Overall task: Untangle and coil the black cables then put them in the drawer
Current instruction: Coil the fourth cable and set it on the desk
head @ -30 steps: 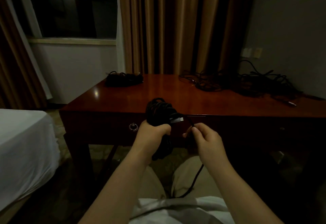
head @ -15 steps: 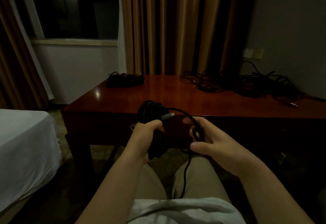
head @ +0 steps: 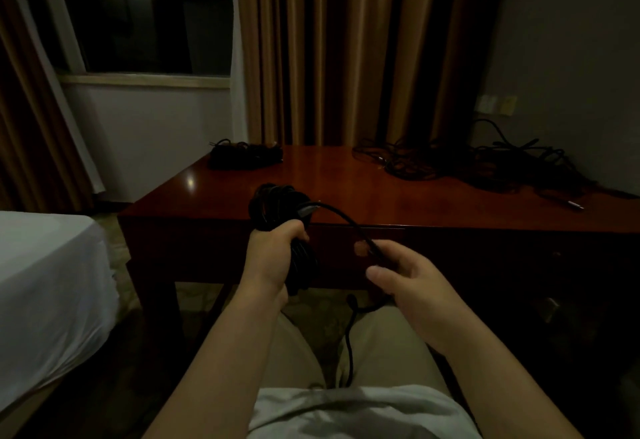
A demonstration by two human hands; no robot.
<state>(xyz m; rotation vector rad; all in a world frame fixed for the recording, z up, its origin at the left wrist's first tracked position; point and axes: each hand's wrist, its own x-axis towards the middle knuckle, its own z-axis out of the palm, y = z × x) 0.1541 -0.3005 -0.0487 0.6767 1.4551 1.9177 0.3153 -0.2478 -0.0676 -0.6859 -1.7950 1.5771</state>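
Coiling tip from the head view: left hand [head: 273,258] grips the coiled cable bundle [head: 277,206] near the desk's [head: 398,196] front edge, right hand [head: 408,276] loosely curled round the free strand [head: 346,220]. I'd keep each loop even and feed slack slowly; the tangled cables [head: 485,165] wait far right.

The desk [head: 381,193] beyond the fingers is dark red wood with a glossy, mirror-smooth varnish that catches a light spot. The coiled cable [head: 277,206] wrapped in the left hand's fingers [head: 291,227] looks like matt black rubbery plastic, its plug end [head: 306,209] a dull silvery metal. Heavy cloth curtains [head: 329,51] hang behind; the bed sheet [head: 45,276] is plain white cloth.
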